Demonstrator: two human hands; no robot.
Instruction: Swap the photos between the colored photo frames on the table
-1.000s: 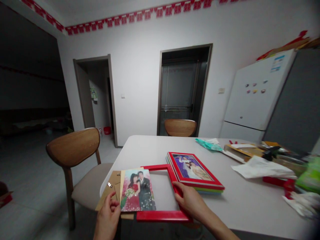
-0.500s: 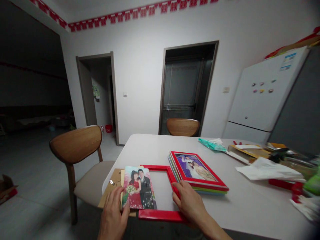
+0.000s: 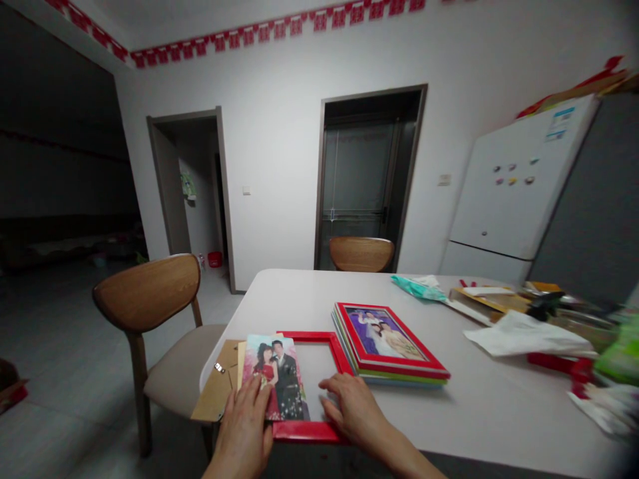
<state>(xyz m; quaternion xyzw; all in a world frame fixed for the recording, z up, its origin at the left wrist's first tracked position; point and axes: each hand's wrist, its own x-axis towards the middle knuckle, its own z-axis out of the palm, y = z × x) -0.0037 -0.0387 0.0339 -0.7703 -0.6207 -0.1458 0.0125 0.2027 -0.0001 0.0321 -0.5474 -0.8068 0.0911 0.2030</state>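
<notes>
While the left hand [image 3: 244, 422] lies over the lower left part of a photo print [image 3: 289, 382] of a couple in a red dress and dark suit, its fingers rest close together on the picture, tips pointing up it. The thumb sits lower, beside the bottom bar of an empty red picture frame [image 3: 309, 432]; whether it pinches the print's edge I cannot tell. The print covers the left part of the frame, and its right edge lies inside the opening, just short of the right hand [image 3: 349, 406]. That hand crosses the frame's right side, fingers bent, with index finger and thumb apart over the opening and nothing visible between them. Left of the print, a pale yellow sheet [image 3: 241, 359] and a brown backing board [image 3: 212, 392] stick out past the edge of the white table [image 3: 294, 293]. A stack of framed photos [image 3: 397, 366], red one uppermost, lies just beyond the right hand.
</notes>
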